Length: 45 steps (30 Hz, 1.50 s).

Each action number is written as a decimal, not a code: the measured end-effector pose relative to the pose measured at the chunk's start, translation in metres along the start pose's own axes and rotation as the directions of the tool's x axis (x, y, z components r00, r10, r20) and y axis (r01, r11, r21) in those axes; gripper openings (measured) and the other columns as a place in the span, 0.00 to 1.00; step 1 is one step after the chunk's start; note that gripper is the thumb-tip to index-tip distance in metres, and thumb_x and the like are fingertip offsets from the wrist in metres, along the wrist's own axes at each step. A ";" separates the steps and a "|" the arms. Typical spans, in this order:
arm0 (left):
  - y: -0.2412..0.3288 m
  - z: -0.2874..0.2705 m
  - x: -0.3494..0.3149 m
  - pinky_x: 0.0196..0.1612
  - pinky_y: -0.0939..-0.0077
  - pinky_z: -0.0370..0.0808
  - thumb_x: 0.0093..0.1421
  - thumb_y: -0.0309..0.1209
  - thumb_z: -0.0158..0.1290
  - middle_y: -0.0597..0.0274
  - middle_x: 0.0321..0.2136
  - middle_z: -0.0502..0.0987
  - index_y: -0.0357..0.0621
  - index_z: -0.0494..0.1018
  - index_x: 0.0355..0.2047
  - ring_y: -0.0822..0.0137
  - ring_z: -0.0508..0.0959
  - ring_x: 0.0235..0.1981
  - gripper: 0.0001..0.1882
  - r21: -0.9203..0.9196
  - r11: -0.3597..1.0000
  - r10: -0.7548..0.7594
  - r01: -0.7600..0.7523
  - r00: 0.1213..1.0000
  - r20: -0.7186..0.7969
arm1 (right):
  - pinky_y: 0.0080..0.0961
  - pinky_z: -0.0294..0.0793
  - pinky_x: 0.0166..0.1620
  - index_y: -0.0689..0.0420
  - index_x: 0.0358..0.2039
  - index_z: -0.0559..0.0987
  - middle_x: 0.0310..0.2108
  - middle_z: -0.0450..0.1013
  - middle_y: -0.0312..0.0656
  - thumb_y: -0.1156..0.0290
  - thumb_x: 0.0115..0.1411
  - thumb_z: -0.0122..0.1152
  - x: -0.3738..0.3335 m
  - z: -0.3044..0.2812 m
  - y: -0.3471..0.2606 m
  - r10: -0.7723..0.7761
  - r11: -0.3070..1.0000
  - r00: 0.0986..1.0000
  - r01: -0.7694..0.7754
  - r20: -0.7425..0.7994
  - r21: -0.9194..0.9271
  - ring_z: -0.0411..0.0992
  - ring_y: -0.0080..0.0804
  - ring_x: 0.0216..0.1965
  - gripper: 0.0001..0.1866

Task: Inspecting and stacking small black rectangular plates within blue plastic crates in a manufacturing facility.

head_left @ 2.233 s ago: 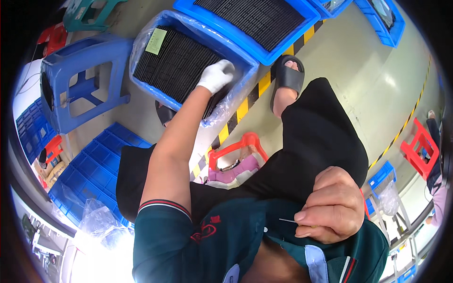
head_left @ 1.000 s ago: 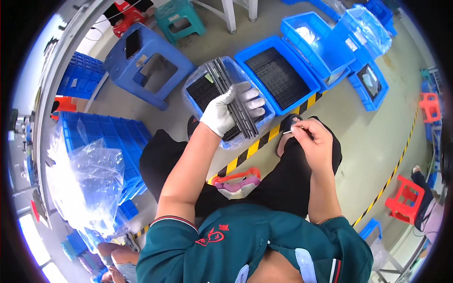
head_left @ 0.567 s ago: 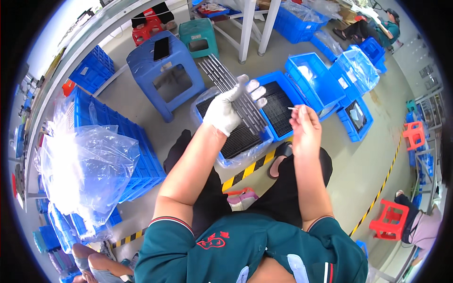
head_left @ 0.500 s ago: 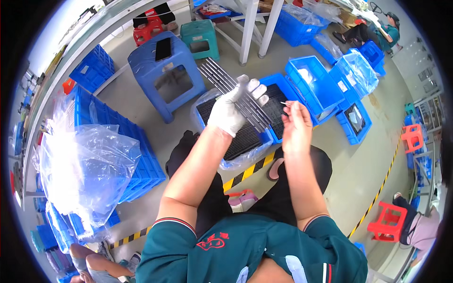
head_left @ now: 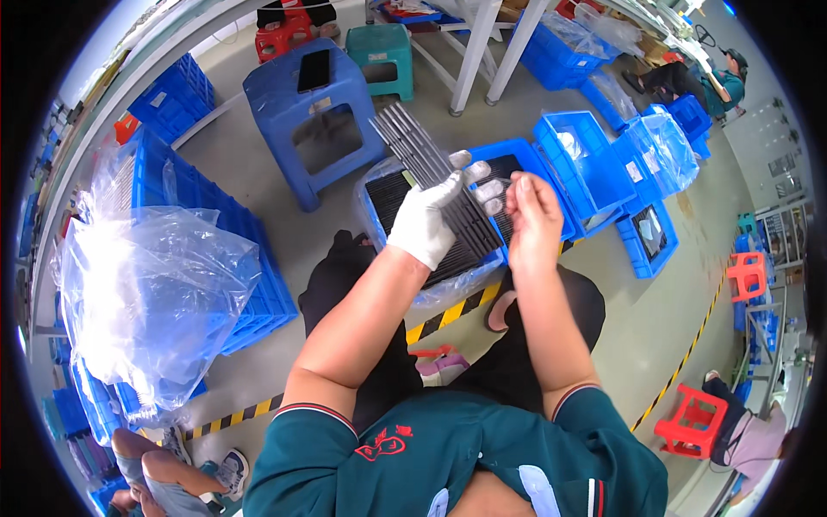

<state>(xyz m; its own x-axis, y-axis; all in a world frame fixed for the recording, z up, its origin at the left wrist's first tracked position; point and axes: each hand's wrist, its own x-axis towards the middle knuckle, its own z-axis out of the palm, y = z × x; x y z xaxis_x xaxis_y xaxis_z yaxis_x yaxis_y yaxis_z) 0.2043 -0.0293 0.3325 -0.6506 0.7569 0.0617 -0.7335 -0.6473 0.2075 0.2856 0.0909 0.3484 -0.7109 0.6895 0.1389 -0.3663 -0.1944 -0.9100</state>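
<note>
A row of thin dark rods (head_left: 410, 138), lying side by side, slants across the front of my chest. My left hand (head_left: 426, 222), in a white glove, is closed round these rods at about their middle. The bare right hand (head_left: 533, 215) is just right of the gloved fingertips. Its thumb and fingers are pinched together, and whatever may be between them cannot be made out. Below the hands stands a plastic-lined blue crate (head_left: 372, 209) with many similar dark rods in it. Behind my right hand, a second blue crate (head_left: 560, 194) also contains dark rods.
A blue stool (head_left: 267, 86) with a black phone (head_left: 315, 71) on it stands ahead, beside a green stool (head_left: 379, 43). At left, clear plastic (head_left: 164, 293) drapes stacked blue crates (head_left: 258, 258). More blue bins (head_left: 579, 164) stand at right. Other people sit nearby.
My right hand has drawn its fingertips closer together; a small thin light piece that showed at them is no longer visible. The rods stay in my left hand, and the view has shifted slightly.
</note>
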 end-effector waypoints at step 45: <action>-0.027 0.015 -0.024 0.49 0.51 0.75 0.58 0.30 0.58 0.48 0.43 0.76 0.38 0.68 0.52 0.49 0.78 0.45 0.22 0.183 0.797 -0.557 0.575 0.818 -0.146 | 0.23 0.75 0.44 0.62 0.44 0.77 0.37 0.78 0.38 0.69 0.55 0.66 0.058 -0.021 -0.029 0.488 0.869 0.798 -0.407 0.353 -0.281 0.76 0.25 0.37 0.17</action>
<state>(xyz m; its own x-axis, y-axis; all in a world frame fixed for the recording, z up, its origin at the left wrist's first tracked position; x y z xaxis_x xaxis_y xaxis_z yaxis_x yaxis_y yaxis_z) 0.2429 -0.0285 0.3400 -0.1524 0.9663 -0.2075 -0.9228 -0.0639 0.3799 0.2671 0.1514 0.3743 -0.9582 0.2089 -0.1953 0.1397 -0.2540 -0.9571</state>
